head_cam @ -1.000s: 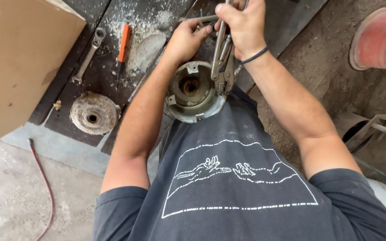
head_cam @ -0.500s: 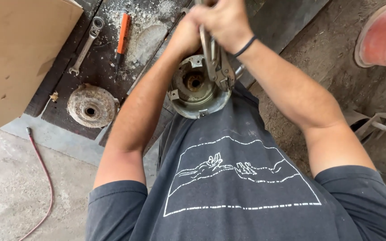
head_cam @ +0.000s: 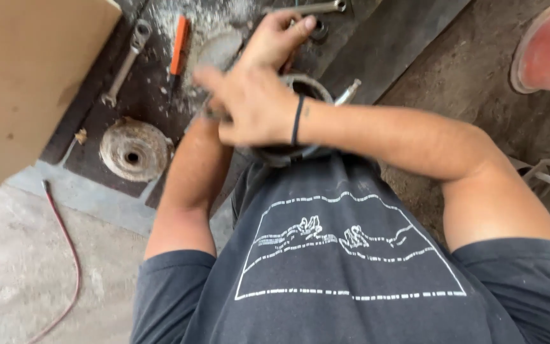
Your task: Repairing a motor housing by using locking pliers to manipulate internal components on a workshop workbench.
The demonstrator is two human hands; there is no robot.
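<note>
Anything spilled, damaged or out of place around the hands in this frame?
Pale dust or grit lies scattered over the dark mat around the orange-handled screwdriver and spanner. The loose round metal cover looks crusted and worn. The right hand crosses over the round housing, hiding most of it; the left hand reaches beyond.

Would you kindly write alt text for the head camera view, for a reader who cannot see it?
Seen from above, a person's right hand crosses over a round metal housing held against their lap, and the left hand reaches past it. On the dusty dark mat lie a spanner, an orange-handled screwdriver and a round metal cover.
</note>
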